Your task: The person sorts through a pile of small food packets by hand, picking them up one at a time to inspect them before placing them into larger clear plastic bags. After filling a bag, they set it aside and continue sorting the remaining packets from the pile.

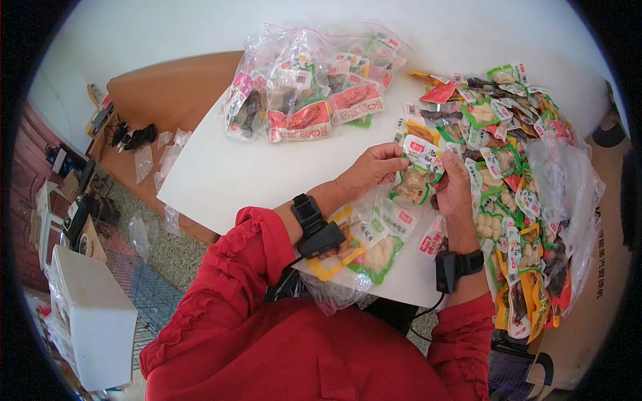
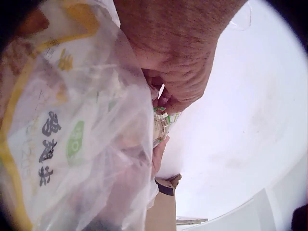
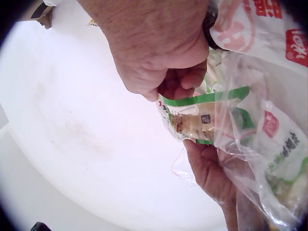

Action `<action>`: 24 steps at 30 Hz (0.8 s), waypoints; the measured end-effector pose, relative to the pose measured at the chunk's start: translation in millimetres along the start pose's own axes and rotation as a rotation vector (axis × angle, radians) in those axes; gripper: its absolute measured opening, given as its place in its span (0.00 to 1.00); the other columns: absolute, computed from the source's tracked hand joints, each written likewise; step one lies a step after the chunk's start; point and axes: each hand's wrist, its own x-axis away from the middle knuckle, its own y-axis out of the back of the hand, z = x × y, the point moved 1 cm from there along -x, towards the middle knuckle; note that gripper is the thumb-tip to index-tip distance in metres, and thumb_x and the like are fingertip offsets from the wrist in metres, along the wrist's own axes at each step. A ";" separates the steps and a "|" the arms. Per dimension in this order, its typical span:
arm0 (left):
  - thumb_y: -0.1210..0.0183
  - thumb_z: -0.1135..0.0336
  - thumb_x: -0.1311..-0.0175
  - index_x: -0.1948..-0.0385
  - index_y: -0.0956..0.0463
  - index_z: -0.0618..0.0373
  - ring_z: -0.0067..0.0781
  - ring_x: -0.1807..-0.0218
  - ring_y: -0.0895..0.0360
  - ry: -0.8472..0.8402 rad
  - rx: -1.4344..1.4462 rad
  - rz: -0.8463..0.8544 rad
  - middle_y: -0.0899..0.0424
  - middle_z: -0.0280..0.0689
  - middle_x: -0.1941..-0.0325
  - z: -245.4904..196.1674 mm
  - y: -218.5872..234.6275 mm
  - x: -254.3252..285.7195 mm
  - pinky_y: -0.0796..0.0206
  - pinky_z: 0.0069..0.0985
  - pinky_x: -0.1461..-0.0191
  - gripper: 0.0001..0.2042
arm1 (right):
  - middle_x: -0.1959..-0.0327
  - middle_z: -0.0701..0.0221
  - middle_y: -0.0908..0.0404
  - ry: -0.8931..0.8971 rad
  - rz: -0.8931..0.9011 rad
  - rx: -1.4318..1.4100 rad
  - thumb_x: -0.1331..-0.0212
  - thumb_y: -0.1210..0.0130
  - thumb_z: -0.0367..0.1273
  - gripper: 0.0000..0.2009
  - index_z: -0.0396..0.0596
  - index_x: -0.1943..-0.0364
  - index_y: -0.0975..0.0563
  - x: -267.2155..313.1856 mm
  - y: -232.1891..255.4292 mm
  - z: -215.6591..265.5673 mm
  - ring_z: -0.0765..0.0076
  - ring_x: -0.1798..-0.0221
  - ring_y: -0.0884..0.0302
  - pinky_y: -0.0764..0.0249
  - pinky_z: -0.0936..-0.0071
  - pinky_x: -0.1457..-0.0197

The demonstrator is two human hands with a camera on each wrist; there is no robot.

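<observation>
Both hands hold one green-and-white food packet (image 1: 416, 175) between them over the table. The left hand (image 1: 372, 168) pinches its left edge, and the right hand (image 1: 456, 186) grips its right edge, fingers curled. In the right wrist view the packet (image 3: 192, 118) is stretched between the right hand (image 3: 161, 57) above and the left hand (image 3: 211, 175) below. Just under the hands lies a clear bag (image 1: 364, 250) with yellow- and green-edged packets inside. That bag (image 2: 96, 144) covers much of the left wrist view, beside the left hand (image 2: 173, 57).
Filled clear bags (image 1: 301, 93) stand at the back of the white table (image 1: 227, 174). A large heap of packets (image 1: 508, 180) covers the right side, with empty-looking plastic (image 1: 568, 180) over its edge. A brown sofa-like surface (image 1: 167, 83) and a white box (image 1: 93, 314) are at the left.
</observation>
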 end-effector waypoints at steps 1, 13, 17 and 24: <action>0.46 0.66 0.43 0.70 0.29 0.51 0.08 0.79 0.41 0.004 0.000 -0.006 0.30 0.22 0.75 0.0 0.2 0.0 0.50 0.08 0.78 0.03 | 0.75 0.79 0.24 0.000 0.000 0.000 0.43 0.50 0.38 0.08 0.50 0.69 0.26 -1.0 1.3 -1.2 0.86 0.77 0.29 0.35 0.88 0.79; 0.46 0.63 0.42 0.72 0.29 0.52 0.09 0.80 0.41 -0.011 -0.012 0.000 0.29 0.23 0.75 2.8 2.6 -2.2 0.50 0.09 0.80 0.05 | 0.76 0.79 0.25 0.001 -0.001 -0.011 0.43 0.50 0.38 0.08 0.50 0.69 0.26 -2.1 3.2 -3.2 0.85 0.79 0.30 0.35 0.87 0.80; 0.47 0.64 0.42 0.72 0.29 0.52 0.09 0.81 0.41 -0.022 -0.002 0.002 0.29 0.23 0.75 1.9 2.0 -1.7 0.49 0.09 0.80 0.05 | 0.76 0.79 0.25 0.006 0.010 -0.008 0.44 0.50 0.38 0.08 0.50 0.69 0.27 -3.0 4.6 -4.0 0.85 0.79 0.30 0.35 0.87 0.80; 0.49 0.64 0.40 0.73 0.29 0.53 0.10 0.82 0.41 -0.020 0.000 -0.012 0.29 0.24 0.76 -0.4 1.0 -0.1 0.50 0.09 0.81 0.05 | 0.76 0.79 0.25 0.017 0.004 -0.011 0.43 0.50 0.37 0.07 0.49 0.69 0.27 -4.2 5.4 -5.6 0.85 0.78 0.30 0.34 0.87 0.80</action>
